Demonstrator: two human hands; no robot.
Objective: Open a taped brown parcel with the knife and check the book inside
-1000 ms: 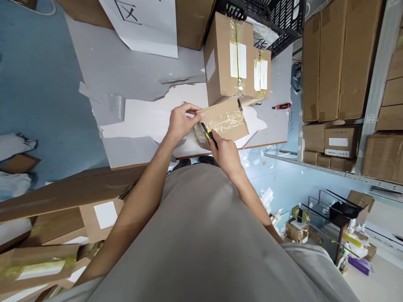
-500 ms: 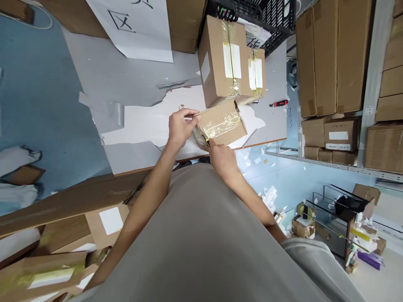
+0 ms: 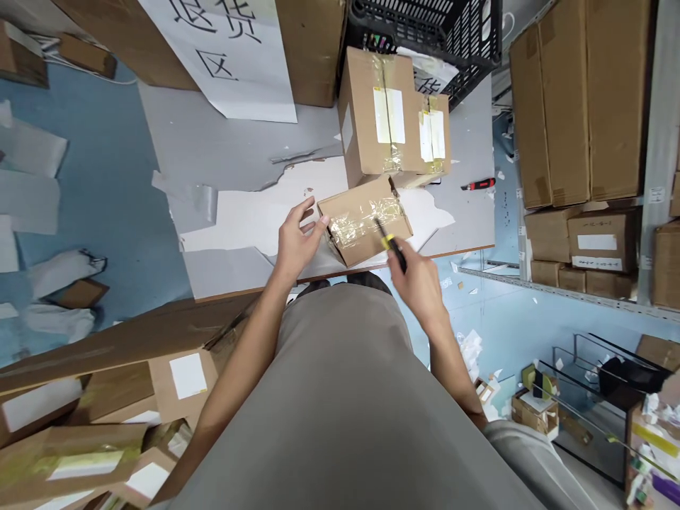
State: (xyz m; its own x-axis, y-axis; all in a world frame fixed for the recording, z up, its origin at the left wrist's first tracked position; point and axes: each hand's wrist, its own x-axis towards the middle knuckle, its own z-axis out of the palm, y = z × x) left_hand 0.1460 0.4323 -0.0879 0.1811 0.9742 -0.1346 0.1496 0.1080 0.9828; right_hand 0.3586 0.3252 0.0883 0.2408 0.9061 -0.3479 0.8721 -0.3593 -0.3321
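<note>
While knife (image 3: pixel 392 246) blade blurs, left hand (image 3: pixel 295 241) steadies box (image 3: pixel 364 219)

The black crate (image 3: pixel 425 28) is cut off by the top edge.

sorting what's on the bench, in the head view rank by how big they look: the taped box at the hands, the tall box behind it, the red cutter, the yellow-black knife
1. tall box
2. taped box, though it lies nearer the camera
3. and 4. yellow-black knife in the right hand and red cutter: both small, too alike to rank.
</note>
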